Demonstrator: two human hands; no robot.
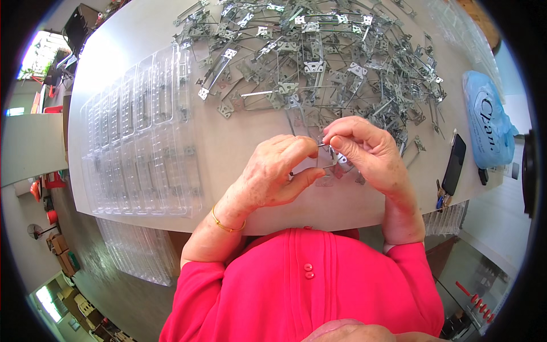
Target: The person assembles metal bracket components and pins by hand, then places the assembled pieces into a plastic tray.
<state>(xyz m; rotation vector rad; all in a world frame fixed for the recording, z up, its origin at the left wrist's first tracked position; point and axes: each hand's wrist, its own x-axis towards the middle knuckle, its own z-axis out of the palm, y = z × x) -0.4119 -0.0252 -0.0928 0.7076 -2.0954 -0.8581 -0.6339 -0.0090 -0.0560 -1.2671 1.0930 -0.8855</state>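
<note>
Metal bracket (pixel 342 158) sat pinched in the right hand (pixel 369 153), just beside the left hand (pixel 274 171), whose thumb and forefinger stood apart, hidden fingers' grip impossible to tell, in an apparent two-handed step seemingly calling next for steady alignment.

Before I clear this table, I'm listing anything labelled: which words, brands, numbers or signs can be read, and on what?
Blue plastic bag: large dark lettering, legible but not copied here; the smaller print beside it is too small to read.
Black phone: no text can be made out.
Metal parts and clear plastic trays: no lettering can be made out.
</note>
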